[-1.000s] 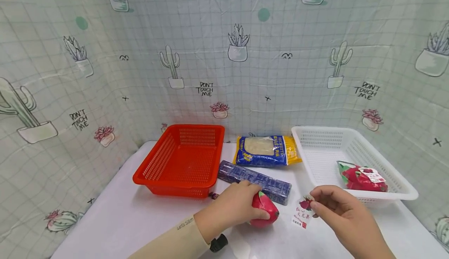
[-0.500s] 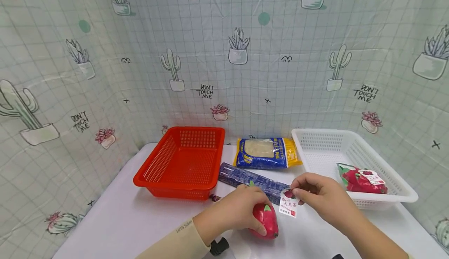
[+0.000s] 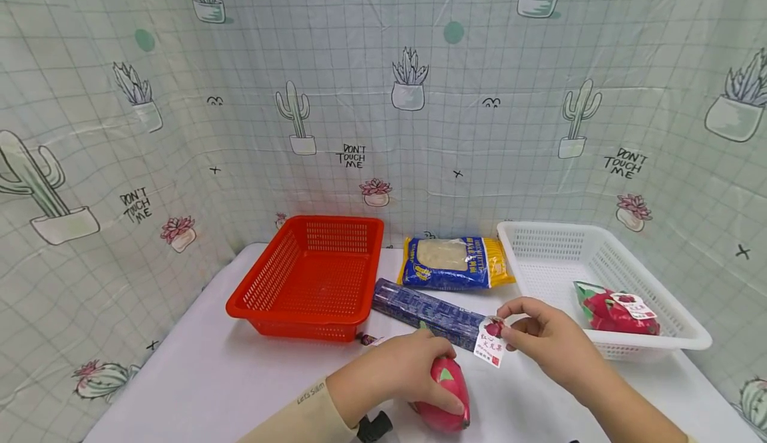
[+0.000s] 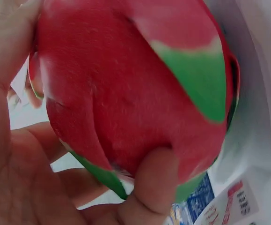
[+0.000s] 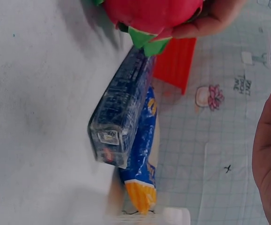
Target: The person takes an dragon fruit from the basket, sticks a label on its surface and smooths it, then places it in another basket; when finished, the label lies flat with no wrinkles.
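Note:
A pinkish-red dragon fruit with green scales (image 3: 455,384) is gripped from above by my left hand (image 3: 407,370), its thumb along the near side. In the left wrist view the dragon fruit (image 4: 135,93) fills the middle, with fingers around it. My right hand (image 3: 554,343) pinches a white label (image 3: 490,343) by its upper corner, between thumb and fingertips. The label bears a dragon fruit picture and red writing. It hangs just right of the fruit, apart from it. The right wrist view shows the label only as a sliver at the edge.
A red basket (image 3: 240,308) stands left. The white basket (image 3: 698,336) at right holds a red-and-green bagged item (image 3: 611,313) with a similar label. Between them lie a blue-yellow food packet (image 3: 443,263) and a long blue wrapped box (image 3: 419,306). A small dark purple item (image 3: 367,339) lies by the red basket.
My left hand has drawn the dragon fruit slightly nearer and turned it. The right hand has moved left with the label, beside the fruit and in front of the blue box.

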Motion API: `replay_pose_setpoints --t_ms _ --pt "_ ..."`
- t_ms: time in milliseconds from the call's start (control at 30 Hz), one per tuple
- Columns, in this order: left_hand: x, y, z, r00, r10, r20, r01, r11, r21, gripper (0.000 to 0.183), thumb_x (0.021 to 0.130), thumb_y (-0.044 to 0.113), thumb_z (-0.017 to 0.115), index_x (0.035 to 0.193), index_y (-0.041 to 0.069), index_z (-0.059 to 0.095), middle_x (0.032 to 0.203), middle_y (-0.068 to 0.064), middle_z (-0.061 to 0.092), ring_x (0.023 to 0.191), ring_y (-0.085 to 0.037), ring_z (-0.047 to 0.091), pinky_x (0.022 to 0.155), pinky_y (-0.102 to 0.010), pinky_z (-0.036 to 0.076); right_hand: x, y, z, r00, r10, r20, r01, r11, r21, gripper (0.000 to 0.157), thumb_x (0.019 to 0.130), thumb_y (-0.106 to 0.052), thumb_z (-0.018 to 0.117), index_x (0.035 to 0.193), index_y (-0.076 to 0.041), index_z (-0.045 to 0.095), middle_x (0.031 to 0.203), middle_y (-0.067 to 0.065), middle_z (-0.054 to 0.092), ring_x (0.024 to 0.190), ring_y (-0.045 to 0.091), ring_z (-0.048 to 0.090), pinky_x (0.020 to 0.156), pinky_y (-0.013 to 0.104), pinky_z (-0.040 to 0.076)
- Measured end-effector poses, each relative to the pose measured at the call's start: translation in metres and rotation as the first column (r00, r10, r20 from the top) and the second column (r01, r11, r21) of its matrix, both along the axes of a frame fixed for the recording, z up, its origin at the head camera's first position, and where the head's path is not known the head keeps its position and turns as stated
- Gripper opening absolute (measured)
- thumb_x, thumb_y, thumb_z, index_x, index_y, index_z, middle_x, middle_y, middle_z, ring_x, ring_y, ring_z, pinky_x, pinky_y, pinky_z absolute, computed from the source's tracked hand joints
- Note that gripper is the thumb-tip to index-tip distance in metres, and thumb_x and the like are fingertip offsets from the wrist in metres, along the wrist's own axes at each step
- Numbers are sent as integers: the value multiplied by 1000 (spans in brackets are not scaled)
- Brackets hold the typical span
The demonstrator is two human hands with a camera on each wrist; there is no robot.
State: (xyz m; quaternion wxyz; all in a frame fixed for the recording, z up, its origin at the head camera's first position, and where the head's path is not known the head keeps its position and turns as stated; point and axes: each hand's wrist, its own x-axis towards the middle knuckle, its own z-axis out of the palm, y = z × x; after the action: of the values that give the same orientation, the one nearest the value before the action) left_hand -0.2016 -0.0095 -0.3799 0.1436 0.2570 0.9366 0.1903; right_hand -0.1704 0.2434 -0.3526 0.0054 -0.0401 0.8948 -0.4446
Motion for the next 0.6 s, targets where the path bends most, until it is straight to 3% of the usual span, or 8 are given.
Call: replay_pose_setpoints --t_ms 200,333,600 --pt "-4 0 -4 1000 -23 -9 24 990 137 48 73 53 96 111 38 71 113 12 59 97 -6 59 73 -27 62 1 -1 -4 996 66 -52 -70 995 -76 23 99 -15 75 119 -6 68 101 7 75 88 13 70 78 25 55" --pt "-14 -4 -8 999 -54 -3 54 974 218 44 75 42 97 108 33 69 116 12 59 100 -3 58 79 -23 60 1 -3 -5 994 108 -32 -111 985 -130 21 99 -14 74 117 -3 69 103 9 72 88 14 68 78 25 59" --pt "-28 -18 -6 984 -156 84 130 958 256 41 81 25 95 109 29 66 119 11 57 101 -5 57 82 -19 58 -3 -17 -17 967 254 34 -246 957 -155 19 95 -11 76 110 -2 69 92 8 67 82 16 67 73 28 61"
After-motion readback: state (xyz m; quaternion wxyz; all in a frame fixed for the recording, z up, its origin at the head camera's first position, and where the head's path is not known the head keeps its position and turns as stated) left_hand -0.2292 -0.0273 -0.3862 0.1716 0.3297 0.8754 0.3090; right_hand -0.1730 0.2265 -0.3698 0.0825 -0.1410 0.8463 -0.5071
